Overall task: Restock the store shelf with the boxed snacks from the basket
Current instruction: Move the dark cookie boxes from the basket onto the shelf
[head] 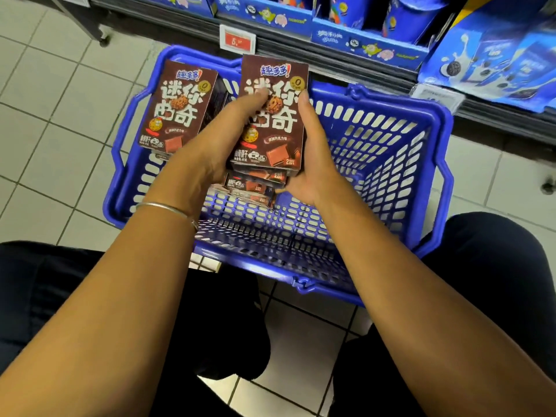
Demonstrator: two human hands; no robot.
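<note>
Both hands are on a stack of cookie boxes [272,121] lifted above the blue basket [388,164], so the step in hand is the pick-up: brown boxed snacks gathered, none of this batch shelved yet. The left hand [207,145] clasps the stack from its left side with fingers [258,96] laid over the top box's printed face. The right hand [307,158] cups the right edge, thumb running up that edge, its other fingers hidden below. At least two more boxes show under the top one, between the palms.

Just left of the left hand, another cookie box [180,106] stands leaning in the basket's far corner – still to be taken. Beyond the fingertips runs the store shelf [331,63], carrying blue Oreo packs [496,64] and a red price tag [237,40].

Next, I judge, the stack must rise clear of the basket rim and go forward to a shelf space for this product – none shows here. With loose boxes squeezed only from the sides, the lower ones could slip.
</note>
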